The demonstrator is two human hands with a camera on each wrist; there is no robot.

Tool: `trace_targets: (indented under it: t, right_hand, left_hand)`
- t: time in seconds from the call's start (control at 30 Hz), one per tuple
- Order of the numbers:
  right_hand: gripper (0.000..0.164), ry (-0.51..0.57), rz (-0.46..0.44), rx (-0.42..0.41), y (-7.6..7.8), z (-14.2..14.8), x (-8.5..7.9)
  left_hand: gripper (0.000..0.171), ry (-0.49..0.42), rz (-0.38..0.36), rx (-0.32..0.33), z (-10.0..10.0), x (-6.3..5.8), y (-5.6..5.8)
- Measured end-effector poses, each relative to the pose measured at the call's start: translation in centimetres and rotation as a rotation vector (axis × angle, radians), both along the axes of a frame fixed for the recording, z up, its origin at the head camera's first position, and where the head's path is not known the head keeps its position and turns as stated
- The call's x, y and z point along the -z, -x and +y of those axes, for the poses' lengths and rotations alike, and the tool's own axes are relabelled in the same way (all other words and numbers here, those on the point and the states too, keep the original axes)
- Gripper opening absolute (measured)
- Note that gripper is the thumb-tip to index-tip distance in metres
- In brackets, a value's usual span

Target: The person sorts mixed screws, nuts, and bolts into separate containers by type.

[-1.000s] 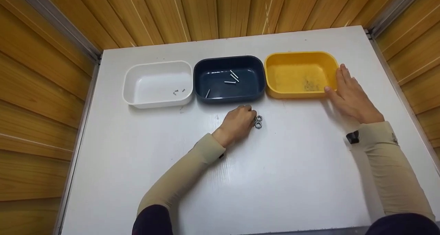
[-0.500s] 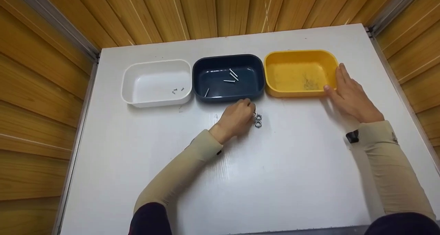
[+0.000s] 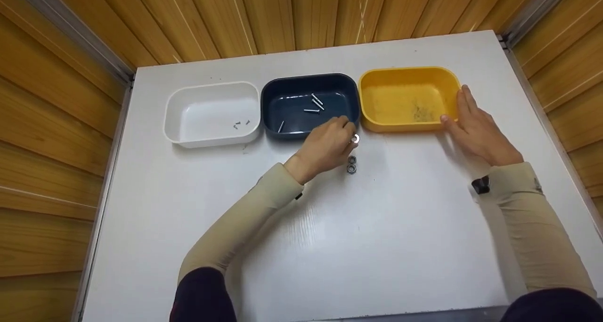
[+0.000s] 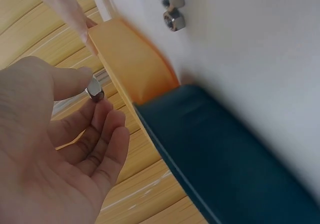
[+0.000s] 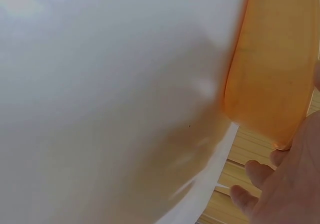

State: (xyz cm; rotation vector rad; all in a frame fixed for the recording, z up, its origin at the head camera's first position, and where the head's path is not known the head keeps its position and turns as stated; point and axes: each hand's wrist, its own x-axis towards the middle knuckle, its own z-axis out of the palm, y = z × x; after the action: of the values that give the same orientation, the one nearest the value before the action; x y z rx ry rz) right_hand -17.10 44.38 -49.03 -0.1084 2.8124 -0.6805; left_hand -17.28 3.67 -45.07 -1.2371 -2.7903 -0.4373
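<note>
My left hand [image 3: 325,145] pinches a shiny hex nut [image 4: 95,89] between thumb and forefinger, with the other fingers loosely bent in the left wrist view. It hovers over the front right corner of the dark blue bin [image 3: 289,136]. Two more nuts, an upper nut [image 3: 352,160] and a lower nut [image 3: 351,169], lie touching on the white table just below that hand. Against the right end of the yellow bin [image 3: 405,127] rests my right hand [image 3: 483,136], fingers straight along the side and thumb at the front rim.
Several long screws [image 3: 311,111] lie inside the dark blue bin. At the left, a white bin [image 3: 212,143] holds a few tiny screws [image 3: 238,123]. The bins stand in a row on the white table [image 3: 377,246], and wood-patterned panels [image 3: 273,20] surround it.
My left hand has risen from beside the nuts with one nut and moved away from me toward the bins. The right hand keeps its place at the yellow bin.
</note>
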Motion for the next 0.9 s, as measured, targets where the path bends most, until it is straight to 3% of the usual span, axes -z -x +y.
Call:
trace_targets:
  t: [0.2,0.37,0.6,0.9]
  right_hand:
    - [0.089,0.002,0.039,-0.045,0.5,-0.5,-0.1]
    - [0.089,-0.002,0.027,-0.036,0.3,-0.1,0.0]
    - [0.089,0.003,0.015,-0.022,0.4,0.1,0.1]
    - [0.089,-0.005,0.024,-0.023,0.0,0.1,0.1]
  left_hand:
    - [0.023,0.033,0.045,-0.014,0.4,-1.7,1.0]
    - [0.025,0.049,0.052,0.015,1.6,-3.3,2.0]
    - [0.030,0.085,0.009,-0.006,3.0,-5.2,3.5]
    - [0.037,0.126,-0.025,0.005,5.2,-6.6,5.7]
